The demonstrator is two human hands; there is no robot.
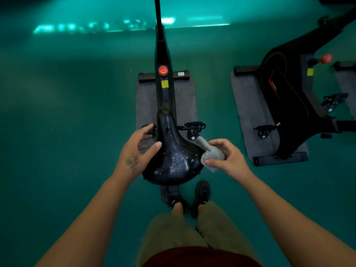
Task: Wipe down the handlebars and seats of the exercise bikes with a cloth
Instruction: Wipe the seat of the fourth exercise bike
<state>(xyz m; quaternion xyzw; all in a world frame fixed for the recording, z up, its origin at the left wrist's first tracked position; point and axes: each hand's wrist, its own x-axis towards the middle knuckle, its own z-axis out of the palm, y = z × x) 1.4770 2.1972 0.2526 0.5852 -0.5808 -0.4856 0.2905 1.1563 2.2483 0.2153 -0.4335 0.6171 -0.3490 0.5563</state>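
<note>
Gripping a grey cloth [212, 152], right hand [229, 157]; left hand [135, 151] spread, seemingly touching wet seat [173, 151].

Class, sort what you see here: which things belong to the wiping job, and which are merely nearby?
Job: seat, wet with droplets; cloth, gripped by right hand; left hand beside the seat.
Nearby: second bike; grey mats; pedal; red knob.

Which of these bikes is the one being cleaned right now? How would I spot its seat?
Start at the grey floor mat in the middle of the green floor: the bike on it points straight away from the person. Its black seat lies between the left hand and the right hand, which holds a grey cloth. Unlike the bike on the right, this seat glistens with droplets.
</note>
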